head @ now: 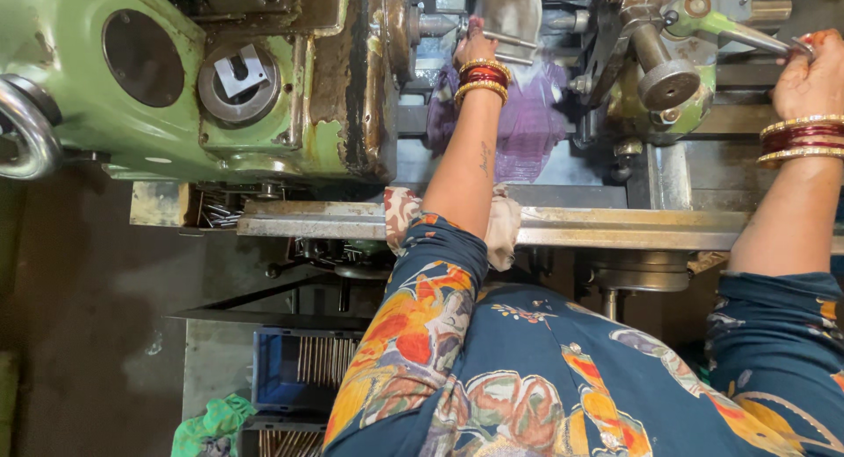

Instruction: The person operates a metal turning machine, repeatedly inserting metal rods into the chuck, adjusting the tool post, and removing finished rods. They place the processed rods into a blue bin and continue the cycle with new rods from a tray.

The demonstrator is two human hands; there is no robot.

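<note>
My left hand (475,46) reaches over the lathe bed and pinches a thin metal rod (510,40) that sticks out of the chuck (432,24) on the green lathe headstock (202,79). My right hand (807,77) is closed around a slim metal lever (763,39) on the green tailstock unit (668,61) at the upper right. Both wrists wear red and gold bangles. A purple cloth (527,123) lies on the bed beneath my left wrist.
A steel front rail (615,228) runs across below the bed. A blue crate (299,369) holding several thin metal rods sits low beside me, with a green rag (211,426) next to it. A round handwheel rim (26,127) shows at the far left.
</note>
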